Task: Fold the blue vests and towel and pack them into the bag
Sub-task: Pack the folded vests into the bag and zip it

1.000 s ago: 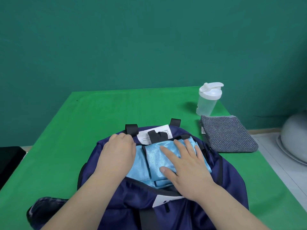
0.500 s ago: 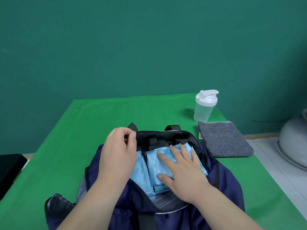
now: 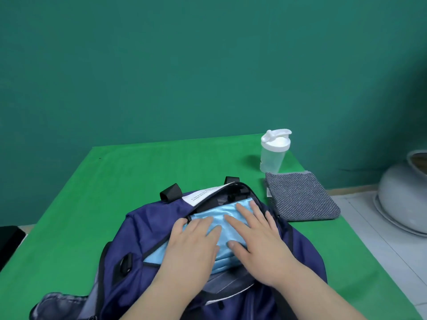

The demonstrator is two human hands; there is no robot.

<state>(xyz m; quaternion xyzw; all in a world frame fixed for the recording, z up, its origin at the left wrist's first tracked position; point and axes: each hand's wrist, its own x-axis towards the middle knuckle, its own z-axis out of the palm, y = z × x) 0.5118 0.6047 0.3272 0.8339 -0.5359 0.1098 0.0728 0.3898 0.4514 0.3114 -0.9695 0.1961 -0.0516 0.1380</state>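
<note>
Green table (image 3: 138, 181): both hands flat, left (image 3: 196, 241), right (image 3: 256, 239), pressing blue vests (image 3: 221, 215) inside bag (image 3: 143, 229).

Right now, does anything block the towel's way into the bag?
Yes. The left hand and right hand lie flat on the vests filling the bag's opening. The towel lies beside the bag on the table, nothing between them.

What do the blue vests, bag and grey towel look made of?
Blue vests: thin synthetic, probably polyester; soft sheen. Bag: navy woven nylon-like cloth, matte, fine creases. Towel: thick grey textile, diagonal ribbed texture, matte; fibre unclear.
</note>
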